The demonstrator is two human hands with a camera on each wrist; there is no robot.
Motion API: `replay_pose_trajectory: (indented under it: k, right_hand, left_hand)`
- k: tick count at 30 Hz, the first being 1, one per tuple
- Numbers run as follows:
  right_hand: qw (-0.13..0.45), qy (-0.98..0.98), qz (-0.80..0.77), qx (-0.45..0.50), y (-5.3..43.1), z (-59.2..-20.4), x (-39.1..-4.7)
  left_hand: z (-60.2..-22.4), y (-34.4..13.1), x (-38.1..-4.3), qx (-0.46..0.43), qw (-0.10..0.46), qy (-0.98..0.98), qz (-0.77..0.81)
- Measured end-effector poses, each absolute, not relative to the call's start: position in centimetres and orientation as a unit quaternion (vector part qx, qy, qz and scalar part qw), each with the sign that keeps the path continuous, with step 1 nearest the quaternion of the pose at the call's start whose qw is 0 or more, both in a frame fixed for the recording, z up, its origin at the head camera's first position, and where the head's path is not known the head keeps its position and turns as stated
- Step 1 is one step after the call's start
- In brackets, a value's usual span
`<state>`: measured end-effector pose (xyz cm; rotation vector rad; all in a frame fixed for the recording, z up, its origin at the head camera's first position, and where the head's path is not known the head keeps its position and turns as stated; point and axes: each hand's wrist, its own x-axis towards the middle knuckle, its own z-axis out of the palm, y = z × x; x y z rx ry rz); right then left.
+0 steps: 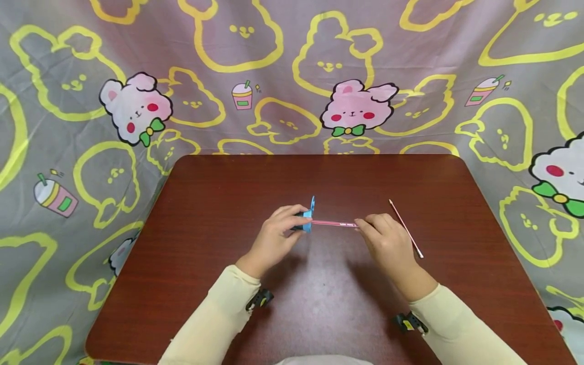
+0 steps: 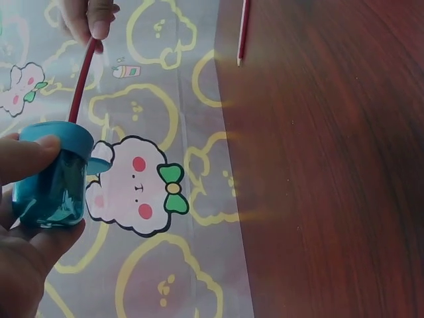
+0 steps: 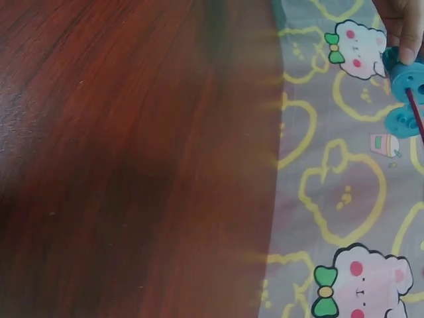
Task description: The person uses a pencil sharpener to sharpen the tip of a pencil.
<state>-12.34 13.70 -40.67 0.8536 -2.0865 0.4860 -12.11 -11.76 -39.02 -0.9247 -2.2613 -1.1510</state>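
My left hand point(image 1: 274, 234) grips a blue pencil sharpener point(image 2: 53, 182) with a see-through body, held up off the table. Its round lid point(image 3: 401, 123) hangs flipped open, and holes show in the sharpener's top in the right wrist view. A red-pink pencil point(image 1: 333, 223) runs into one of these holes, lying nearly level in the head view. At the pencil's other end, the fingertips of my right hand point(image 1: 390, 246) pinch it. The pencil's tip is hidden inside the sharpener. A second pencil point(image 1: 406, 229) lies on the table beside my right hand.
The brown table point(image 1: 219, 192) has rounded far corners. A grey cloth point(image 1: 283, 50) with yellow outlines and cartoon animals hangs around its back and sides. Each forearm wears a dark strap with a small device point(image 1: 259, 300).
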Motion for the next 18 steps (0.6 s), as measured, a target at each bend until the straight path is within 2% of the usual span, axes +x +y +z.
replay_pose_trajectory:
  k: [5, 13, 18]
  right_hand:
    - [0.294, -0.864, 0.197, 0.357, 14.0, -39.6, -13.1]
    - [0.032, -0.894, 0.252, 0.37, 14.6, -37.5, -15.0]
    - [-0.095, -0.877, 0.284, 0.375, 15.2, -36.4, -16.1]
  left_hand:
    - [-38.9, -11.7, -12.4, -0.351, 0.233, -0.816, -0.395]
    - [-39.3, -11.9, -12.4, -0.363, 0.245, -0.814, -0.381]
    - [-39.3, -12.0, -12.2, -0.368, 0.243, -0.811, -0.384]
